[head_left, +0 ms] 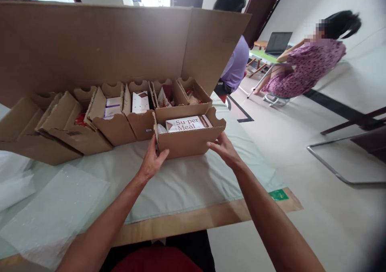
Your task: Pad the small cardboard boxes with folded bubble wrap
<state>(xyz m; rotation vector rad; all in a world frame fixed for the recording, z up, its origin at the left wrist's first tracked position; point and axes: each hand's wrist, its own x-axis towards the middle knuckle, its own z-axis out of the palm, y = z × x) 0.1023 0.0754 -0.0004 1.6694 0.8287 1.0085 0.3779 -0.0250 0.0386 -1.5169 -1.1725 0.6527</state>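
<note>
A small open cardboard box (188,141) stands on the table's pale cloth (181,183), with a white "Su-per Meal" packet (188,124) lying inside. My left hand (152,159) grips the box's left front corner, fingers wrapped on the edge. My right hand (224,149) presses on the box's right front side, fingers partly spread against the cardboard. To the left stands a row of similar open boxes (117,119) holding white and red packets.
A large brown cardboard sheet (105,46) stands upright behind the boxes. Clear plastic sheets (45,211) lie at the table's left. Two people sit at the back right near a laptop (278,42). A metal-framed chair (346,151) stands on the floor at right.
</note>
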